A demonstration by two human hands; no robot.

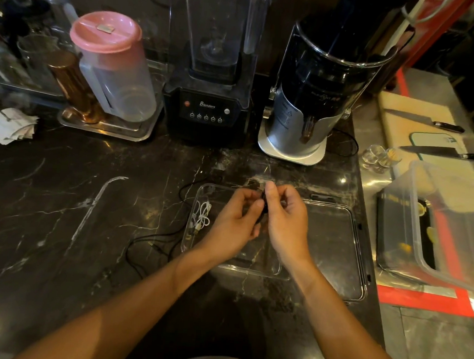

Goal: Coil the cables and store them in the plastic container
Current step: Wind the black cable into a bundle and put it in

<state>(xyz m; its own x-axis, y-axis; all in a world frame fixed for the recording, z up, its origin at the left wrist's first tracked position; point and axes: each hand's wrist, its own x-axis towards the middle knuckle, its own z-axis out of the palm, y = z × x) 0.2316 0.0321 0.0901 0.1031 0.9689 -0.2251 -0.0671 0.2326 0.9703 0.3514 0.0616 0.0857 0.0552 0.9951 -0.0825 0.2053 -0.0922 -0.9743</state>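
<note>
1. The clear plastic container point(190, 232) stands open on the dark marble counter point(61, 195), in front of the person.
2. Inside it, at its left end, lies a coiled white cable point(203, 214) with a metal plug at the near end.
3. The container's clear lid point(335, 242) lies flat on the counter, just beside the container on its right.
4. Both hands are above the container. The left hand point(234, 225) has its fingers curled around a small bundle of black cable point(263, 209).
5. The right hand point(285, 216) pinches the same bundle from the other side, with thumb and fingertips bent on it.
6. The rest of the black cable runs left out of the hands and lies in loose loops on the counter, left of the container.
7. On the right, on a steel surface, a big clear plastic bin point(437, 227) rests tilted; under it I see something dark and some yellow pieces, not clearly.
8. At the back, a metal tray point(107, 129) holds a clear jug with pink lid point(112, 64) and a copper cup point(71, 83). A blender point(208, 93) stands beside it.
</note>
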